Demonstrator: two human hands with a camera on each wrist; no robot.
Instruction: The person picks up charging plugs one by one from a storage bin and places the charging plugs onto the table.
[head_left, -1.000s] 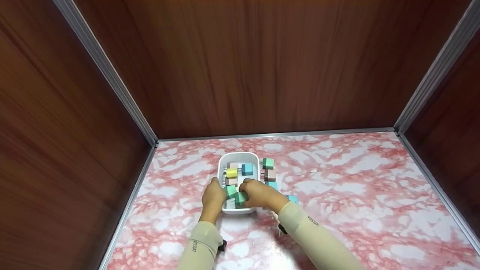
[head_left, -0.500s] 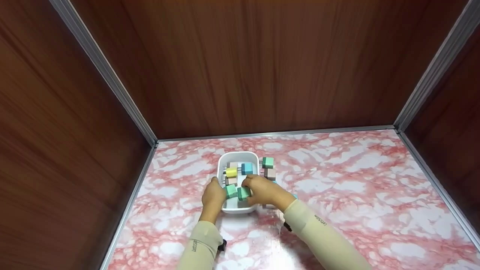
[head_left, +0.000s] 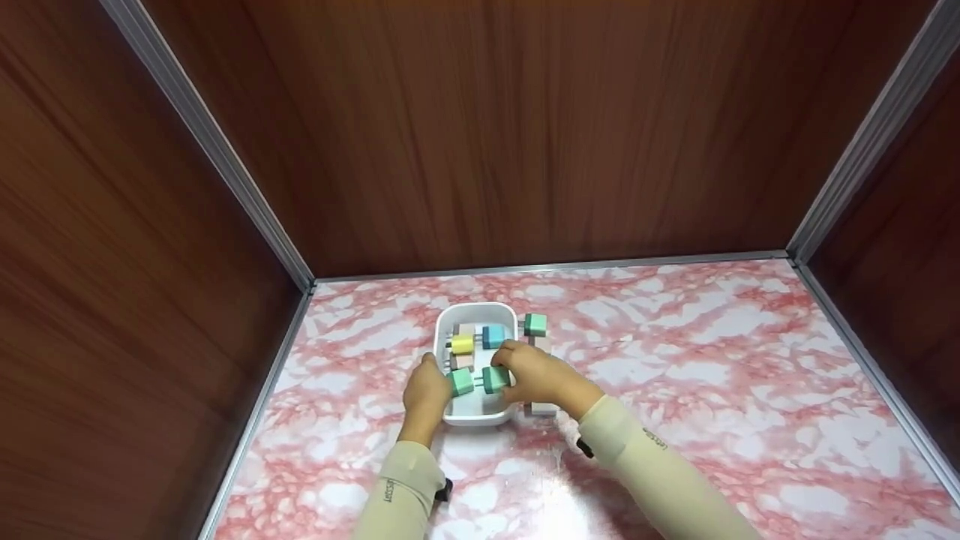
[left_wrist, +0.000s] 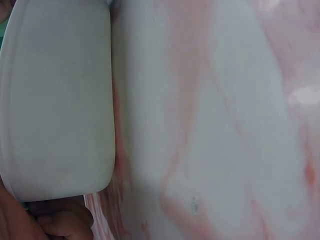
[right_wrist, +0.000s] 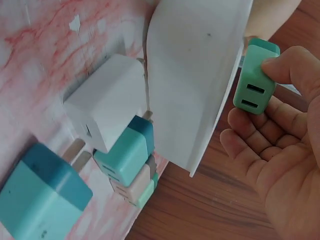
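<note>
My left hand (head_left: pixel 427 386) grips the left wall of a white plastic tub (head_left: pixel 478 421); its curled fingers show against the outer wall in the left wrist view. Over the tub's right side, my right hand (head_left: pixel 544 375) pinches a green USB wall charger (right_wrist: pixel 256 75) between thumb and fingers, its prongs toward the left in the head view. Another green charger (head_left: pixel 462 382) lies in the tub by my left thumb. Farther back inside are a yellow charger (head_left: pixel 462 344), a blue charger (head_left: pixel 493 336) and pinkish chargers (head_left: pixel 463 361).
Outside the tub's right wall stand more chargers: a green one (head_left: pixel 535 324) at the back, a white one (right_wrist: pixel 107 100) and a teal-blue one (right_wrist: pixel 40 195). My right hand hides part of that row. Brown wood-grain panels (head_left: pixel 480 150) enclose the marbled table (head_left: pixel 675 337).
My right hand has moved right and slightly back, carrying the green charger from the tub's front middle toward its right wall. The left hand stays at the left wall.
</note>
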